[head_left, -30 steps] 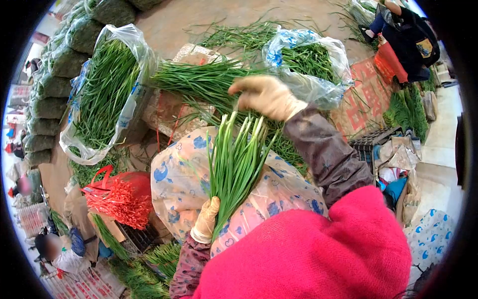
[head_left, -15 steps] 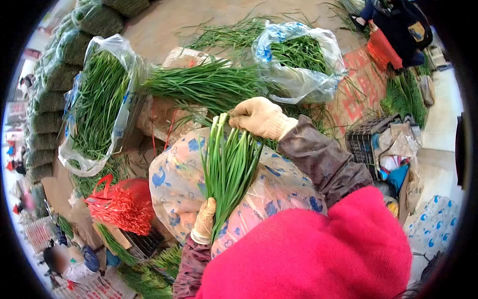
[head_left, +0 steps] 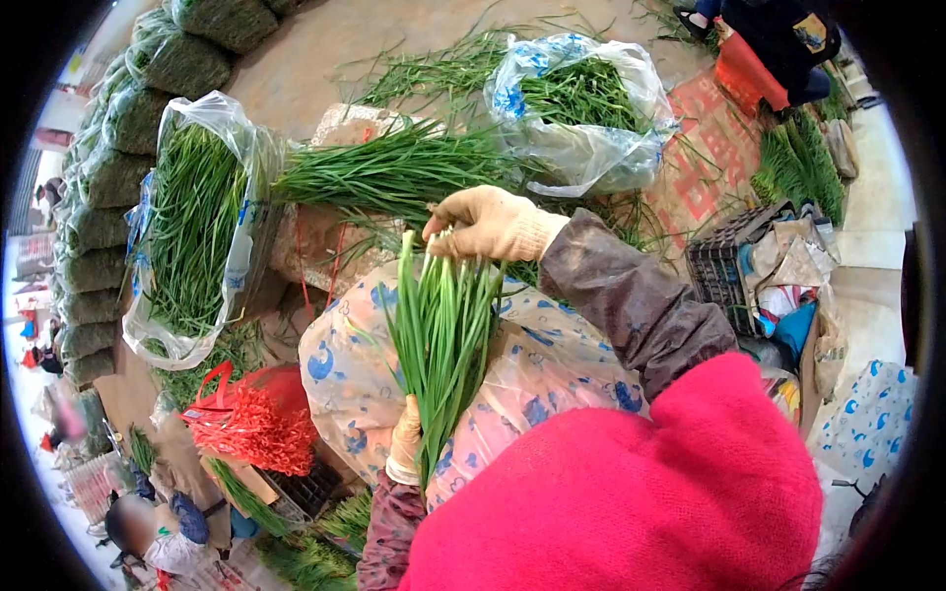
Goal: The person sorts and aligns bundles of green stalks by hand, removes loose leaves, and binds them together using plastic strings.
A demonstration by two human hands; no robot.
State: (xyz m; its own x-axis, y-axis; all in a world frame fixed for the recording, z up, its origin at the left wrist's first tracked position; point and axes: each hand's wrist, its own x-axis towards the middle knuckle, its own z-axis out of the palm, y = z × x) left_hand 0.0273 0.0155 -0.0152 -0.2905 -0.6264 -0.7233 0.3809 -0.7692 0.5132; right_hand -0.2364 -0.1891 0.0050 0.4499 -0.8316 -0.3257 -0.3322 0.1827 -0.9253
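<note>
A bunch of garlic chives (head_left: 448, 330) stands above my lap, pale cut ends up and green leaves down. My left hand (head_left: 404, 443), in a cream glove, is closed around its lower part. At the top, my gloved right hand (head_left: 493, 225) has its fingers bent over the pale ends and pinches some of them; the exact stems are partly hidden. Beneath the bunch, a clear plastic sheet with blue prints (head_left: 562, 364) covers my legs. Just beyond my right hand lies a larger heap of chives (head_left: 394, 175).
Bags of chives stand at left (head_left: 192, 227) and at upper right (head_left: 591, 94). Red ties (head_left: 251, 419) lie at lower left. A black crate (head_left: 724, 261) stands at right. Wrapped bundles (head_left: 128, 177) are stacked along the left. Other people (head_left: 774, 49) are nearby.
My right hand has moved slightly left along the pale stem ends, its fingers now bent over them. The bunch is still in my left hand. The view has shifted a little.
</note>
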